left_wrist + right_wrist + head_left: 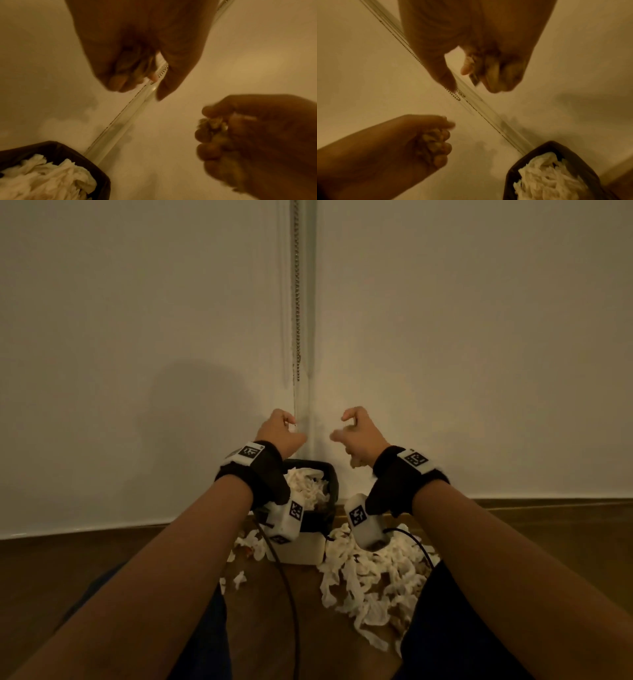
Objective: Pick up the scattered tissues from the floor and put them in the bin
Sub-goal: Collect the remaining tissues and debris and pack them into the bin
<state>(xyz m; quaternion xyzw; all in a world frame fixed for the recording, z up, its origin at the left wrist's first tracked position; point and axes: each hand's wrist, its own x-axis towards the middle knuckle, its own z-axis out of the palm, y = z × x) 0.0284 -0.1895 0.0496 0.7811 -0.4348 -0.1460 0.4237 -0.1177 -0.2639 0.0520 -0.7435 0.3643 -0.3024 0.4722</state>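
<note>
Both hands are raised in front of the wall, above a bin [334, 484] with a dark liner. The bin holds a heap of white tissues [306, 486]. My left hand [291, 429] has its fingers curled round small crumpled tissue scraps [137, 69]. My right hand [342, 426] likewise curls round tissue scraps [470, 60], and a bit of tissue [358, 462] shows under its palm. Many white tissues [370, 577] lie scattered on the floor right of the bin. A few tissues [248, 546] lie to its left.
A bead chain [296, 302] hangs down the pale wall between the hands. A white box [301, 553] stands in front of the bin. Dark cables [291, 604] run from the wrist cameras across the brown wooden floor [102, 556]. My knees frame the lower corners.
</note>
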